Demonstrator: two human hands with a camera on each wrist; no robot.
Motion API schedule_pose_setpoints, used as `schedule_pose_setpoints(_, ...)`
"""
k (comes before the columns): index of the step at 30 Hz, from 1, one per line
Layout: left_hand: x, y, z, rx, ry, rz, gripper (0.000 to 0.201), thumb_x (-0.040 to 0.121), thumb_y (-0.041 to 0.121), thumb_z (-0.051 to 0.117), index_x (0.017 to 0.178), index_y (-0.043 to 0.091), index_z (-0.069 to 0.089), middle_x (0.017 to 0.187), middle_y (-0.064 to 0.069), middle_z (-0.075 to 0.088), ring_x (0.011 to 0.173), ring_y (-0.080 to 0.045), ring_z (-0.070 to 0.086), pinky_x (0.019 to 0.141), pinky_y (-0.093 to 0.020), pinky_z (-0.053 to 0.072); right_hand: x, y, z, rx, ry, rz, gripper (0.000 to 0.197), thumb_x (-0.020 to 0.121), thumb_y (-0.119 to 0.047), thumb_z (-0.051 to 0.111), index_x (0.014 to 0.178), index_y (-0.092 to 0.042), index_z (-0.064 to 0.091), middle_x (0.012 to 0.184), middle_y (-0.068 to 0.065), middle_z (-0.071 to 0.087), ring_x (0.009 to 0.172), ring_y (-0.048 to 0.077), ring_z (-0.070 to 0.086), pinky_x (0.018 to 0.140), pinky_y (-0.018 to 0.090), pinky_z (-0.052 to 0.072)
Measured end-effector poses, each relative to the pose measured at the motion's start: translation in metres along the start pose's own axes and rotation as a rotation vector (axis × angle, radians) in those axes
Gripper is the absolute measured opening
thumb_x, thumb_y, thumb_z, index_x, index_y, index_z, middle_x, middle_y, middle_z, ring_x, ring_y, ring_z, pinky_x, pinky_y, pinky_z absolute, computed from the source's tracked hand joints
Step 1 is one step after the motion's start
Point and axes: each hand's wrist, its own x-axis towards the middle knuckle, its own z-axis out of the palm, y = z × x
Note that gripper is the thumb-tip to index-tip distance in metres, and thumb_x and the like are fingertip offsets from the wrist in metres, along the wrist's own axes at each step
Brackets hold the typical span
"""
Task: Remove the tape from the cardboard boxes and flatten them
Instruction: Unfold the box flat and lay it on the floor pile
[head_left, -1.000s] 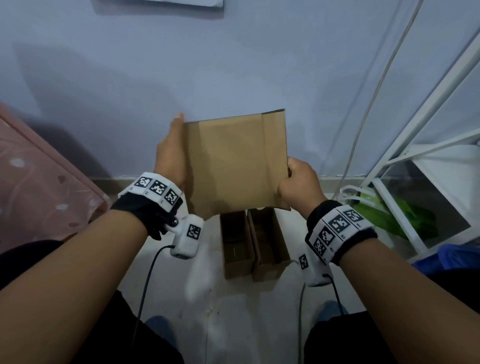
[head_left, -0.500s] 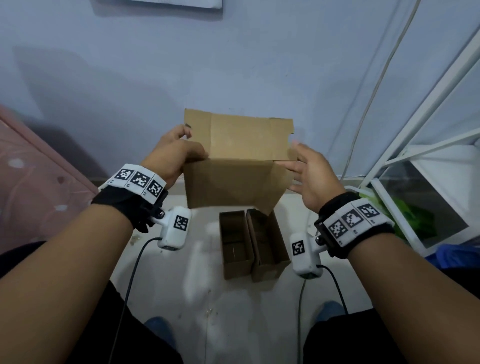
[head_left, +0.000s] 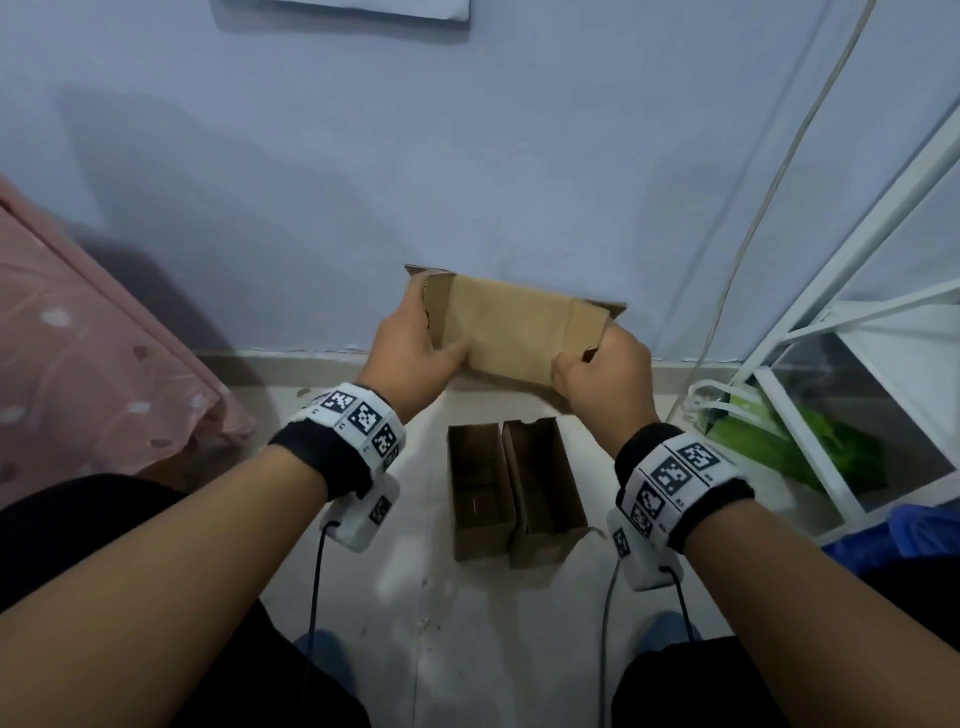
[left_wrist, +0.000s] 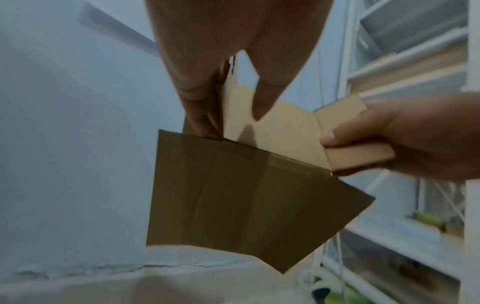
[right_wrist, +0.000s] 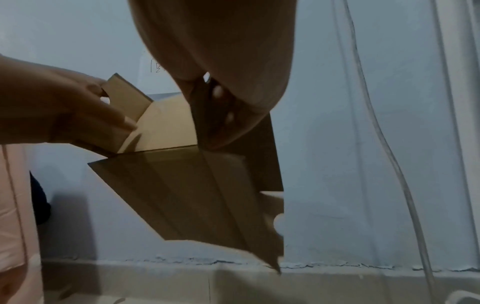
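A pale blue wall (head_left: 363, 182) fills most of the head view, with one pink patterned cloth (head_left: 88, 364) at the left and one white metal rack (head_left: 857, 291) at the right. One white cord (head_left: 769, 208) hangs down the wall. On the floor (head_left: 415, 597) stand two open cardboard boxes (head_left: 514, 493), side by side and touching. A third cardboard box (head_left: 519, 332), folded nearly flat, is held in the air above them, in front of the wall. The left hand (head_left: 410, 353) pinches its left end between thumb and fingers; the right hand (head_left: 605, 374) is curled tight round its right end. Each of the two wrists wears one band (head_left: 363, 421) with black-and-white markers.
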Motion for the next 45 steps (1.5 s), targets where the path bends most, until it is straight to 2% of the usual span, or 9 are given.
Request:
schedule_pose_setpoints(5, 0.023, 0.011, -0.016, -0.68, -0.053, -0.52, 0.057, 0.091, 0.067, 0.052, 0.083, 0.012, 0.066, 0.083, -0.004, 0.067, 0.081, -0.024, 0.065, 0.071, -0.034, 0.055, 0.01, 0.0, -0.014, 0.186, -0.033, 0.034, 0.05, 0.075, 0.018, 0.048, 0.101, -0.023, 0.063, 0.081, 0.001, 0.06, 0.068, 0.012, 0.056, 0.06, 0.027, 0.051)
schedule_pose_setpoints(9, 0.03, -0.002, -0.03, -0.726, -0.126, -0.786, 0.037, 0.101, 0.037, 0.055, 0.098, 0.002, 0.064, 0.072, -0.008, 0.073, 0.062, -0.02, 0.071, 0.055, -0.033, 0.06, 0.013, 0.001, -0.019, 0.523, -0.239, 0.205, 0.028, 0.094, -0.015, 0.063, 0.112, 0.006, 0.066, 0.099, 0.012, 0.071, 0.091, 0.028, 0.069, 0.082, 0.042, 0.056)
schedule_pose_setpoints(14, 0.027, -0.004, -0.023, -0.428, 0.137, -0.546, 0.019, 0.071, 0.02, 0.083, 0.074, 0.008, 0.07, 0.07, -0.008, 0.067, 0.06, -0.019, 0.061, 0.06, -0.03, 0.052, 0.025, 0.01, -0.014, 0.786, -0.247, 0.556, 0.091, 0.087, -0.074, 0.046, 0.133, 0.003, 0.06, 0.117, 0.019, 0.069, 0.108, 0.032, 0.061, 0.107, 0.047, 0.042)
schedule_pose_setpoints(18, 0.024, 0.008, -0.017, -0.513, 0.226, -0.352, 0.018, 0.075, 0.017, 0.082, 0.064, 0.019, 0.069, 0.061, 0.004, 0.063, 0.056, -0.01, 0.057, 0.051, -0.02, 0.044, 0.028, 0.009, -0.016, 0.785, -0.119, 0.55, 0.035, 0.1, -0.031, 0.053, 0.124, -0.006, 0.058, 0.116, 0.014, 0.071, 0.114, 0.037, 0.066, 0.105, 0.047, 0.048)
schedule_pose_setpoints(22, 0.029, 0.009, -0.021, -0.727, 0.249, -0.368, 0.033, 0.071, 0.008, 0.081, 0.083, 0.022, 0.053, 0.072, 0.002, 0.066, 0.059, -0.015, 0.062, 0.053, -0.027, 0.05, 0.028, 0.001, -0.024, 0.778, -0.131, 0.484, 0.021, 0.099, -0.006, 0.056, 0.119, -0.008, 0.059, 0.108, 0.013, 0.074, 0.095, 0.029, 0.072, 0.078, 0.04, 0.059)
schedule_pose_setpoints(26, 0.029, 0.0, -0.024, -0.731, 0.312, -0.462, 0.056, 0.065, 0.039, 0.083, 0.103, 0.006, 0.059, 0.09, -0.013, 0.072, 0.076, -0.023, 0.069, 0.062, -0.033, 0.053, 0.024, -0.001, -0.028, 0.659, -0.146, 0.427, 0.036, 0.089, 0.016, 0.051, 0.113, -0.008, 0.061, 0.111, 0.014, 0.073, 0.101, 0.03, 0.071, 0.09, 0.046, 0.059)
schedule_pose_setpoints(33, 0.021, 0.017, -0.03, -0.563, -0.038, -0.295, 0.021, 0.088, 0.033, 0.075, 0.1, 0.017, 0.068, 0.086, 0.009, 0.077, 0.075, -0.004, 0.073, 0.057, -0.017, 0.054, 0.024, -0.002, -0.021, 0.523, -0.086, 0.453, 0.04, 0.072, 0.019, 0.045, 0.097, -0.008, 0.06, 0.088, 0.016, 0.061, 0.086, 0.034, 0.06, 0.087, 0.048, 0.053)
schedule_pose_setpoints(38, 0.014, 0.018, -0.026, -0.595, -0.185, -0.27, 0.065, 0.08, 0.043, 0.079, 0.137, 0.028, 0.049, 0.124, 0.011, 0.07, 0.11, -0.008, 0.068, 0.083, -0.03, 0.056, 0.029, -0.007, -0.017, 0.466, -0.055, 0.581, 0.054, 0.076, 0.021, 0.035, 0.112, -0.018, 0.044, 0.052, 0.007, 0.047, 0.066, 0.024, 0.045, 0.064, 0.031, 0.037)
schedule_pose_setpoints(45, 0.011, 0.023, -0.025, -0.604, -0.197, -0.227, 0.068, 0.072, 0.042, 0.087, 0.128, 0.016, 0.06, 0.117, 0.0, 0.074, 0.107, -0.02, 0.071, 0.088, -0.041, 0.058, 0.02, -0.007, -0.017, 0.484, -0.065, 0.5, 0.037, 0.072, 0.021, 0.035, 0.084, -0.007, 0.055, 0.076, 0.009, 0.045, 0.072, 0.026, 0.045, 0.06, 0.029, 0.035)
